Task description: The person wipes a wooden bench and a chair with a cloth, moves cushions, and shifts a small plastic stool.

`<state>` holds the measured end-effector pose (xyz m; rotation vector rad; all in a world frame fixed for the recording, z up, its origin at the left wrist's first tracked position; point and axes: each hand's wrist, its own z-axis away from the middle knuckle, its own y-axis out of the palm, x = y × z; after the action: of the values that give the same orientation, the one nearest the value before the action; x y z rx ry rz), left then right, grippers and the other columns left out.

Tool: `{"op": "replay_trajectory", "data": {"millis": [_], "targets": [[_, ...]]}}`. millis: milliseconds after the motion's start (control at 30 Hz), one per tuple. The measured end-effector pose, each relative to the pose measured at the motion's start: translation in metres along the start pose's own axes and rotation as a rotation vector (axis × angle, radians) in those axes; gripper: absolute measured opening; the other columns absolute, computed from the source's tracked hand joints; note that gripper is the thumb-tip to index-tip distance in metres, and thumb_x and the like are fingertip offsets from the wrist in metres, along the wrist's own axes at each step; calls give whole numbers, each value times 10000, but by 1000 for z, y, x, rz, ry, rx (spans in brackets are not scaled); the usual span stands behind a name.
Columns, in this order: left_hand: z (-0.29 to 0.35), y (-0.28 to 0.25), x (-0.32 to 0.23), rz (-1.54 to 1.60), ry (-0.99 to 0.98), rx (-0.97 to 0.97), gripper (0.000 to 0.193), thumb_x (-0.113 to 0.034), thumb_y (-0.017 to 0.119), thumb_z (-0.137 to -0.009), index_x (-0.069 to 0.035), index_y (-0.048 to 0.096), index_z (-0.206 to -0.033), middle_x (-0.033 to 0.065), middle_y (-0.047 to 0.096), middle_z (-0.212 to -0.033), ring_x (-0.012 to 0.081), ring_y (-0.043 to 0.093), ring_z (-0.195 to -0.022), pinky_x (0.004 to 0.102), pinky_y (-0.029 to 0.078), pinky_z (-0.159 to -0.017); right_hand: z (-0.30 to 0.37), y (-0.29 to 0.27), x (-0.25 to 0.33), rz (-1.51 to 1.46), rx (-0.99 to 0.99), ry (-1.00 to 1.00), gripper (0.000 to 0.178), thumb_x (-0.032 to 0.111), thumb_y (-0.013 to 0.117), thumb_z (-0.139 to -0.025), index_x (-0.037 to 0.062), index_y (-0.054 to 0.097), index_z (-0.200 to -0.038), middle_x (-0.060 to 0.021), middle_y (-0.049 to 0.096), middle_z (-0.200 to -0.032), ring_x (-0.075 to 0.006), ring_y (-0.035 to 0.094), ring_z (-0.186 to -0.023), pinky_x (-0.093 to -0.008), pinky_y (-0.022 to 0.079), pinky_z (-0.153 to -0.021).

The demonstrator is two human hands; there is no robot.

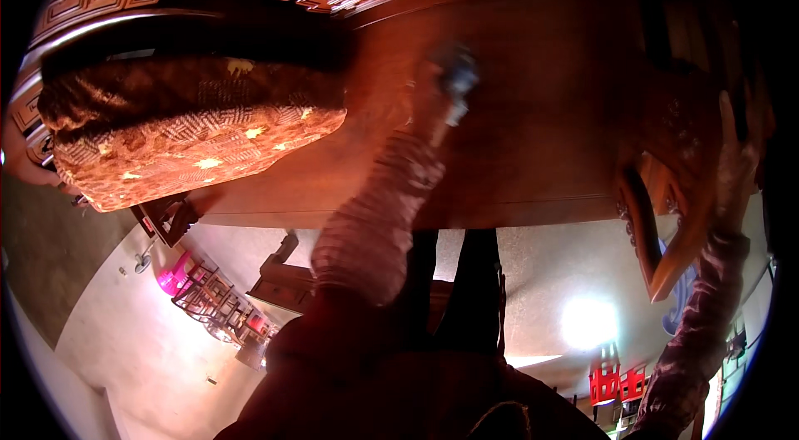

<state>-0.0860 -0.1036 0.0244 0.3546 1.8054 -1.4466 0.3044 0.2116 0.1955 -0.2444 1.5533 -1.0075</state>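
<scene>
Dark clothing [399, 390] fills the near edge, with both pink knit sleeves rising from it. Left hand [445, 78], blurred, reaches far over the red-brown wooden seat [541, 132], its fingers closed on a small bluish-grey object [458, 74] pressed to the wood. Right hand [736, 161] lies open and flat, fingers stretched along the carved armrest [666, 215] at the right. At the far left a brown and gold patterned cushion [183, 132] rests on the seat. Red chairs [616, 382] stand near right, on the pale floor.
</scene>
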Motion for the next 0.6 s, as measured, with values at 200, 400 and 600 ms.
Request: {"op": "replay_trajectory", "data": {"millis": [200,400,600], "targets": [[-83,-99,51,-69,-260,-419,270,-314,599,-866,-142,550,-1067,32,580,-714,181,547,-542,306,474,-473,14,4,5,897,273,-229,565,6,300,-953,239,162,-1449,-151,351,-1405,-263,394,-1276,-426,336,-1059],[-37,-44,41,-188,-234,9,210,-148,662,-707,-51,536,-844,176,595,-885,326,575,-851,425,449,-691,15,-7,-2,1209,146,-233,775,-103,319,-832,227,28,-1470,8,30,-1533,-61,408,-563,-209,446,-590],[119,35,-45,60,-29,581,329,-19,597,-661,-101,574,-979,161,566,-965,370,526,-947,463,450,-772,23,3,8,1318,245,-375,477,258,282,-985,242,164,-1447,-87,209,-1487,-251,288,-1338,-431,218,-1115]]}}
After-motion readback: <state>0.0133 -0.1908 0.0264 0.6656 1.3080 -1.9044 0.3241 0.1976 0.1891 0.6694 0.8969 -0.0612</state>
